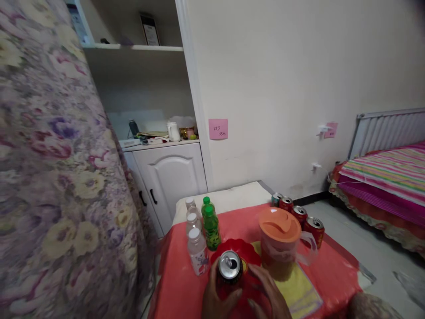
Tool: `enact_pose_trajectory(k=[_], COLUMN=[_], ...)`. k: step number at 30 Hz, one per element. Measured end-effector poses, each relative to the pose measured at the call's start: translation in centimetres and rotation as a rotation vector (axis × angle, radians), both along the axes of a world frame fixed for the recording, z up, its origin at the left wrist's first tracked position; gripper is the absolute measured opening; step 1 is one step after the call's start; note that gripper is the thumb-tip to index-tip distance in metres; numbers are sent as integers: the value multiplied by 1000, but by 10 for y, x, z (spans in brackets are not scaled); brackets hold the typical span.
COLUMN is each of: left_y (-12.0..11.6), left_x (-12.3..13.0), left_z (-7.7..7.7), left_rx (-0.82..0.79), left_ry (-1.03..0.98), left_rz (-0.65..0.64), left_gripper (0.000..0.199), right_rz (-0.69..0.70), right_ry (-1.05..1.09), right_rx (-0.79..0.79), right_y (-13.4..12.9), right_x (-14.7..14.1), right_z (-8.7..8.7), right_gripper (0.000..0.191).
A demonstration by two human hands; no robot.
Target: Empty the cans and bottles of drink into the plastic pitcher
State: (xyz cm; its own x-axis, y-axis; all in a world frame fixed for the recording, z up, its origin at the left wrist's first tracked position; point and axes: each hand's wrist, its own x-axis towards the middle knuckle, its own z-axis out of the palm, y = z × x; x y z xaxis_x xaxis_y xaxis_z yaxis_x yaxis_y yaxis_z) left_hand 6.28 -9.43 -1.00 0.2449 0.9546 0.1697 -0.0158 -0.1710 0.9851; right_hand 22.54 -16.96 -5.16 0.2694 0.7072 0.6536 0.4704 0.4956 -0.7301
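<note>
A dark drink can (229, 266) with an opened silver top stands upright over the red scalloped bowl (226, 246); whether it touches the bowl's floor is hidden. My left hand (216, 293) is closed around the can's left and near side. To the right of it, my right hand (269, 292) has its fingers and thumb apart, over the bowl's right part, with nothing seen between them. A lidded pitcher (279, 241) with an orange top stands just beyond my right hand, on a yellow cloth (300, 290).
Clear bottles with white caps (198, 252) and green bottles (211, 230) stand left of the bowl. Several drink cans (314, 230) line the table's right edge. The table has a red cover (179, 266). A floral curtain (66, 177) hangs at left; a bed (388, 177) is at right.
</note>
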Motion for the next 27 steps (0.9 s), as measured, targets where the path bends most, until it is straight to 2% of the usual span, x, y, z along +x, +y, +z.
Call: enact_pose_trajectory(k=[3,6,8,11,14,18,23,27], left_y=[1,3,4,5,6,7,7,7], left_x=[-2,-1,0,2,5,5,4,4], left_z=[-4,-6,-5,-2,0,0,-4,-6], left_rx=[9,-8,-30,-44,-47,-68,-53,-38], left_ry=[31,65,83,89,43,25,31,13], left_rz=[3,-6,-6,26,53,40,11,14], left_gripper=[82,86,88,89,86,85,84,91], right_rz=[-92,-205,-353,-459,-492,-423,-283,-263], right_ry=[-20,-75,-25,112,265,336,357,370], right_rx=[10,40,39,-6,-123,-248,-282,-286], right_y=[-22,-46,-58,-63,-55,-40,-23,-12], right_x=[20,54,81,117,141,152,154,158], right_z=[12,39,57,74,75,66,66,68], right_gripper=[37,32,30,35,43,50,43,38])
